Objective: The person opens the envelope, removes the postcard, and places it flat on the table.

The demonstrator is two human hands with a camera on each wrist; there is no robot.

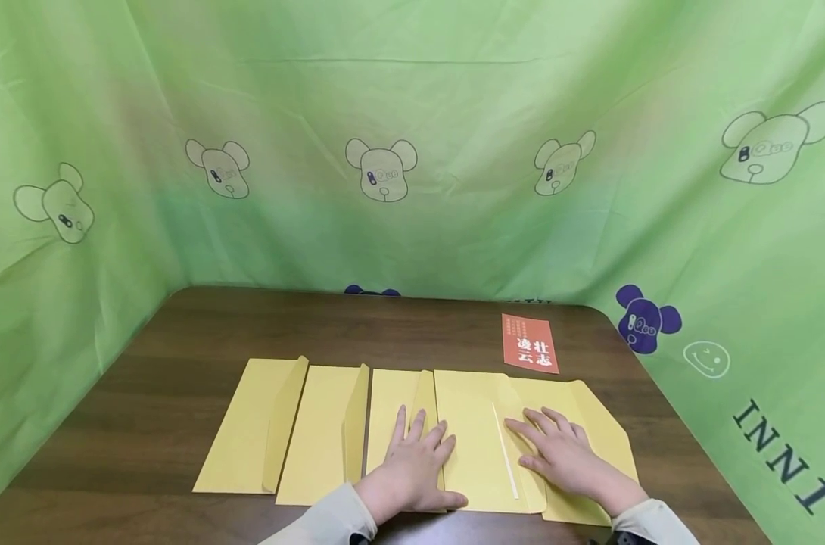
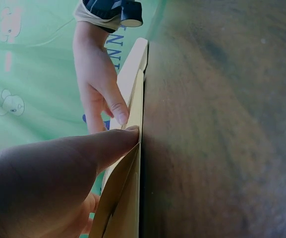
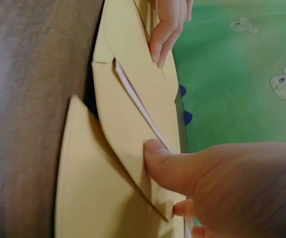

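Note:
In the head view my left hand (image 1: 415, 469) is spread over two neighbouring yellow envelopes, its thumb near the lower edge of the right-hand one (image 1: 470, 450). That envelope's flap (image 1: 524, 454) lies opened out to the right, and a thin white strip (image 1: 504, 446) runs along its fold. My right hand (image 1: 565, 450) rests on the flap with fingers extended. The right wrist view has its thumb (image 3: 162, 163) pressing the flap beside the white strip (image 3: 138, 101). Under the right hand, another envelope (image 1: 583, 499) is partly covered by the flap.
Two more yellow envelopes, one at far left (image 1: 238, 431) and one beside it (image 1: 317, 439), lie with flaps partly raised. A red card (image 1: 530, 344) with white characters lies behind the row on the brown wooden table (image 1: 385, 325). Green printed cloth (image 1: 453, 242) hangs around the table.

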